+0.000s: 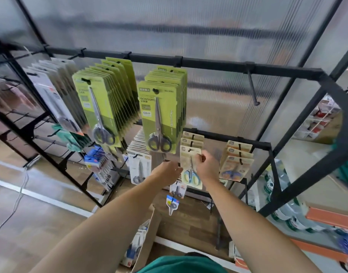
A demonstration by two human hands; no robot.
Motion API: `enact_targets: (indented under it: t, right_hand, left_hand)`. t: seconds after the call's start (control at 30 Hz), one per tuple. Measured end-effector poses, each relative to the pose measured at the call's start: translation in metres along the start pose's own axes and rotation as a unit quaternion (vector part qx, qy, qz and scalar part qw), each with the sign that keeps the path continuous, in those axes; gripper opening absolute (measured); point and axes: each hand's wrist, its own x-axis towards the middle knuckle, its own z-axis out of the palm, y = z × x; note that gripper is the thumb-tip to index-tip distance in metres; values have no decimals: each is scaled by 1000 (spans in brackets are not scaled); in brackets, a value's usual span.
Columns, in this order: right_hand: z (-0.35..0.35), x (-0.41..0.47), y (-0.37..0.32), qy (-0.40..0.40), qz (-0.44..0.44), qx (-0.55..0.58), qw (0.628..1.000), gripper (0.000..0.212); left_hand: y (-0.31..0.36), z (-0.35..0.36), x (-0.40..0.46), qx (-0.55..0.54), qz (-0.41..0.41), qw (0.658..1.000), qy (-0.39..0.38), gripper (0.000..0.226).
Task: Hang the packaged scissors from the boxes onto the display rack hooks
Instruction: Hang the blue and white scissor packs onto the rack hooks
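Observation:
A beige-carded pack of blue-handled scissors (190,166) hangs at the front of a hook on the second bar of the black display rack (218,66). My right hand (207,166) pinches its right edge near the top. My left hand (168,171) is at its left edge with fingers curled; what it holds is hidden. Two more beige packs (192,139) sit behind it on the same hook. An open cardboard box (147,239) with packaged scissors stands on the floor below my arms.
Green scissors packs (159,115) fill two upper hooks, with grey packs (56,99) to their left. One bare hook (253,89) sticks out at the upper right. Beige packs with orange-blue scissors (236,162) hang to the right. Small packs (172,203) hang lower down.

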Motion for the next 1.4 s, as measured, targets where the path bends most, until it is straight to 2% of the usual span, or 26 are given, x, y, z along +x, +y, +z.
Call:
enact_targets:
  t: [0.1,0.2,0.4,0.63,0.73,0.87,1.2,1.33,1.4]
  right_hand:
    - [3,9,1,-30,84,-44,995,23]
    - [7,13,10,-108,154,-76,979,37]
    - [24,-9,24,-231,135,-113,957,48]
    - [72,-54,17,-342,138,-96,925,41]
    - [97,-74,13,-374,120,-109,913,38]
    - [131,-98,-12,-395,121,-114,903,53]
    - [230,-169,-84,-330,171,-150,916,43]
    - [265,-199,-92,-326,192,-143,915,55]
    - [281,-211,-87,-326,213,-144,910,54]
  left_hand:
    - [-7,2,0,-24,14,1000,-11,35]
    - [-14,6,1,-31,4,999,-11,36]
    - [-29,12,-12,-30,0,999,-14,38]
    - [-85,20,-43,-47,-29,996,-69,33]
    - [-116,21,-59,-27,-12,996,-86,33]
    - [-163,15,-71,-10,-10,996,-92,40]
    - [-301,-3,-79,2,11,993,-119,36]
    - [-338,1,-84,15,16,989,-145,39]
    - [-352,11,-86,20,10,987,-156,39]
